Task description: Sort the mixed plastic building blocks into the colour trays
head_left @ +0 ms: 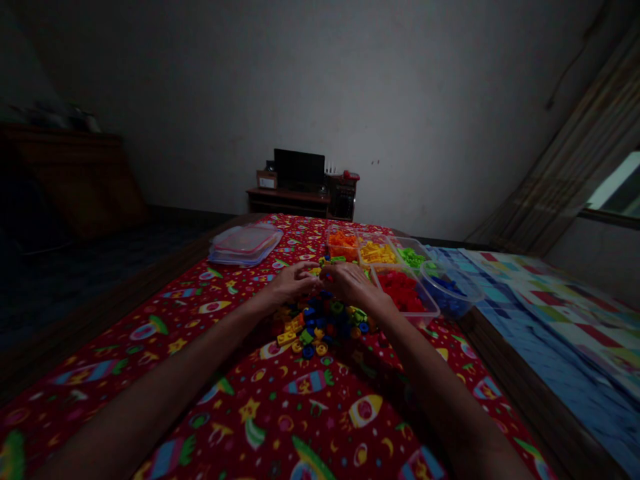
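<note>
Both hands meet over a heap of mixed toy building bricks [325, 320] in yellow, blue, green and orange. My left hand [294, 281] has its fingers curled inward, their tips close to the other hand. Bent over the far side of the heap, my right hand [349, 280] is closed, its fingertips largely hidden. Specks of colour show between the hands, too small and dark to name. Just right of the right hand stands a clear box of red bricks [400, 291].
Behind are boxes of orange bricks [343, 241], yellow bricks [377, 253] and green bricks [412, 258]. A round tub [473, 298] holds blue pieces. Stacked clear lids [245, 244] lie at the left on the red patterned cloth [305, 417]. A bed [540, 320] adjoins the right.
</note>
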A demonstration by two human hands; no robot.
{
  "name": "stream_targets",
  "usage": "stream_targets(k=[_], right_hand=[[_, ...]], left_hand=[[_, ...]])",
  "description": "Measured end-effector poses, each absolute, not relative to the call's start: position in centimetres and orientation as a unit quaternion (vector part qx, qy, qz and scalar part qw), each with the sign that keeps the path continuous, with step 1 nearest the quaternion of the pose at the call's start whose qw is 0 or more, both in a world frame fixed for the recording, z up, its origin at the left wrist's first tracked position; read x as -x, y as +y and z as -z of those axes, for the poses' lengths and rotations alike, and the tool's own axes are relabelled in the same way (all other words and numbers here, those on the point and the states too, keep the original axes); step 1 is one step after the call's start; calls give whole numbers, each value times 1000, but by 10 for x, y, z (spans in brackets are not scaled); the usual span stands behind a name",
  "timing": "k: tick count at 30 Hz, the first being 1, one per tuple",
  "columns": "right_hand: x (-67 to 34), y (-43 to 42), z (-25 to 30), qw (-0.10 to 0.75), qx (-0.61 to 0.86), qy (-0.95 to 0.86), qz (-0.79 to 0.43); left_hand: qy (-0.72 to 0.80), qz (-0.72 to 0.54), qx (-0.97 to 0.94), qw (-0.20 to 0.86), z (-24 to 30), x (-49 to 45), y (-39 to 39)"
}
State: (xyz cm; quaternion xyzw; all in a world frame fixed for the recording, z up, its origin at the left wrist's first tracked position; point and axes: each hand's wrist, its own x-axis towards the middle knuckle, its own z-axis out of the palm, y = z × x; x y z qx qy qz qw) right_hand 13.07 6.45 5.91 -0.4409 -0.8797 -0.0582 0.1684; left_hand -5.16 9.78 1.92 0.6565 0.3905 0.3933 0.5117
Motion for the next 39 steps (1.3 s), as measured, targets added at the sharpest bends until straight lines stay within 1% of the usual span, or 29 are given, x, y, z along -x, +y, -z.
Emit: stream_targets(k=[4,7,9,12,14,16,19,22,26,28,32,36,39], right_hand=[[-131,65,-59,136,440,-886,51],[-135,69,-59,136,442,-884,69],[-143,72,-64,157,463,-869,80],[-166,74,-82,173,538,-819,98],[-185,73,-95,167,591,-780,115],[-206,72,-105,151,641,-742,125],[-232,71,-111,102,709,-689,104],[-245,72,-109,75,735,-668,87],[-234,75,-107,131,705,-689,107],[-218,76,-106,141,675,-717,103],[-180,78,-92,113,621,-772,84],[-156,82,-63,94,555,-824,68],[-152,89,-42,65,531,-842,65]], left_hand=[[373,-416,-626,544,-16,52,96],[369,-431,-634,526,-17,57,101],[394,-434,-663,466,-21,66,108],[458,-420,-723,302,-24,87,119],[486,-390,-747,231,-20,101,127],[495,-350,-766,213,-13,110,133],[474,-299,-797,225,-1,111,138],[459,-260,-818,229,4,103,135],[478,-247,-822,186,2,96,129],[489,-260,-816,167,0,93,130],[495,-284,-808,146,-3,74,142],[465,-258,-836,135,-3,46,155],[471,-251,-841,92,0,35,159]])
